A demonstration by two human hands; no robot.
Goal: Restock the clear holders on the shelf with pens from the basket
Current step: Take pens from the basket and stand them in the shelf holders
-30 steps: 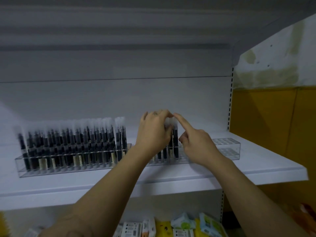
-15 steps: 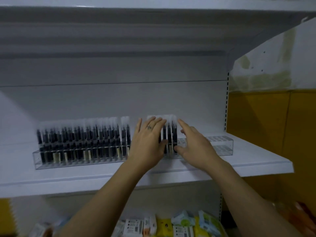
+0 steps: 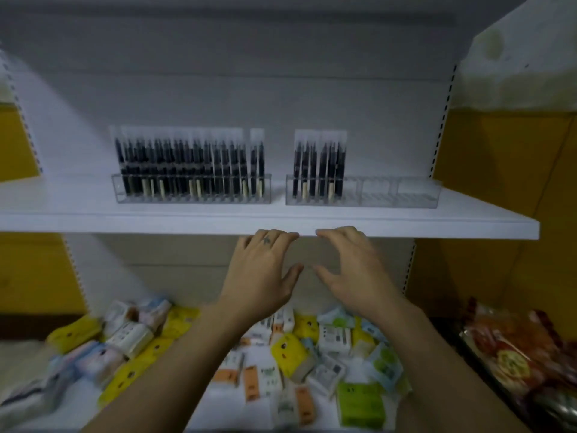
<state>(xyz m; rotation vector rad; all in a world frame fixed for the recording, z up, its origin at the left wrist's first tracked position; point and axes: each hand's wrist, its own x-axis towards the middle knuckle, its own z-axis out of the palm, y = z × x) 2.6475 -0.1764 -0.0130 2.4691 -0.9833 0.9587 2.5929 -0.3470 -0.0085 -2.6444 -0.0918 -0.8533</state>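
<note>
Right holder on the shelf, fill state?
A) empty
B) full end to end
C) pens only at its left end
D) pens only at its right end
C: the pens stand only in the left end of the right holder, and its other slots are bare.

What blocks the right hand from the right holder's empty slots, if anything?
Probably nothing, so yes: the right hand is open and empty at the shelf edge, and the right holder has its empty slots open-topped just above.
</note>
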